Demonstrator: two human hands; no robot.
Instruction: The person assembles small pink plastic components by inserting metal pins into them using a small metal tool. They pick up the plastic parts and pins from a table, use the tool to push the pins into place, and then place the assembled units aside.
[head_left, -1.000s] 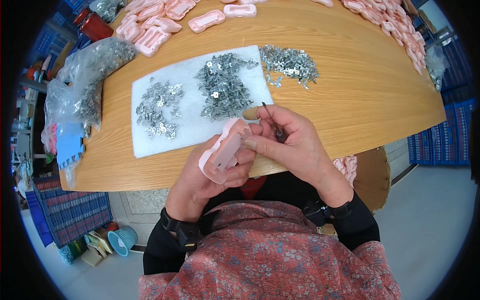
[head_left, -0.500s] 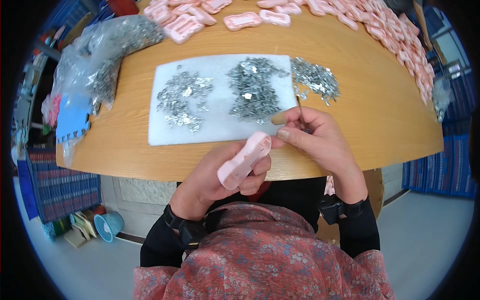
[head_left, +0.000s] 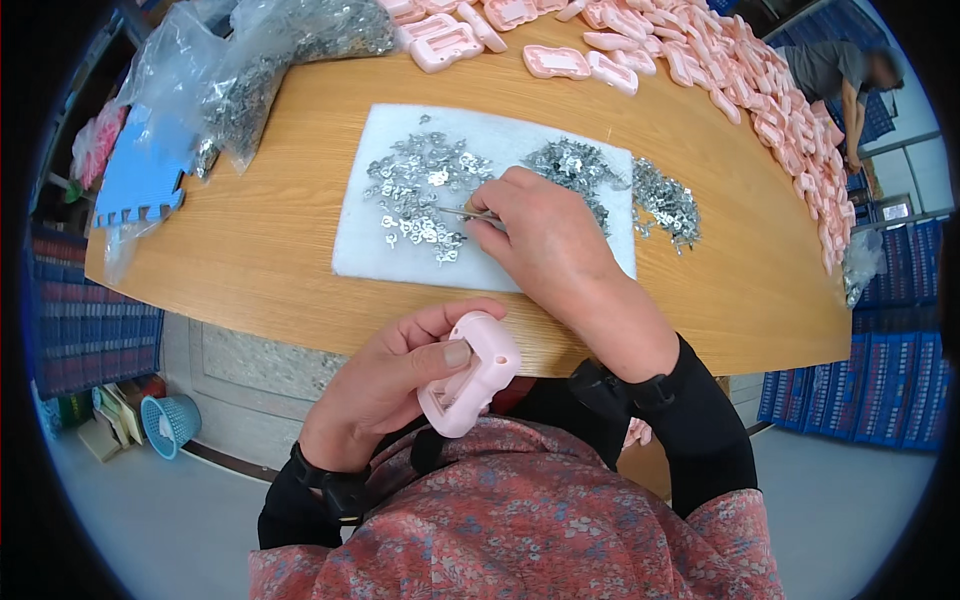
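the left hand is clamped on a small pink plastic casing near the wooden table's edge. the right hand pinches thin metal tweezers over loose silver metal clips on a white foam mat; picking one clip cleanly probably needs a light, steady pinch.

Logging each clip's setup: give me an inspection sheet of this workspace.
Surface: wooden table with a white pad.
Job's things: pink case; metal clips heaped on the pad; thin tool.
Clutter: more pink cases along the far edge; bags of clips; blue foam piece.
Grippers: left hand holds the pink case; right hand holds the thin tool at the clips.
Cables: nothing seen.
Surroundings: blue crates, small basket, another person.
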